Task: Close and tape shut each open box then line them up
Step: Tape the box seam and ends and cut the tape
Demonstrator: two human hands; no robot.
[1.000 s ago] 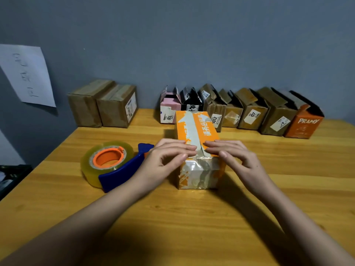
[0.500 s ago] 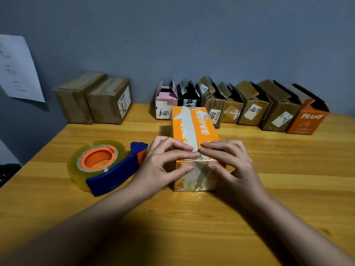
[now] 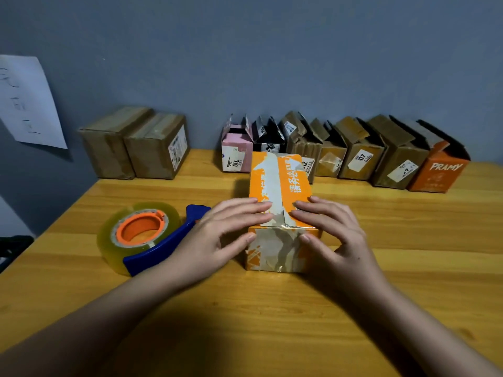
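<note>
Both hands flat on the box flaps, holding them closed.
Left hand (image 3: 217,235) and right hand (image 3: 330,232) press the box (image 3: 280,210), long axis 12–6; tape (image 3: 144,236) lies at 9, nearer the left hand.

The near box (image 3: 280,186) is orange with white characters and worn silver patches. The tape dispenser (image 3: 163,243) is blue with an orange core, the tabletop (image 3: 272,308) honey-yellow wood grain.

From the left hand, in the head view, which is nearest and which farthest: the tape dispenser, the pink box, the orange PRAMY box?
1. Tape dispenser, beside the left hand, on its left.
2. Pink box, behind, by the wall.
3. Orange PRAMY box, far right end of the row.
</note>
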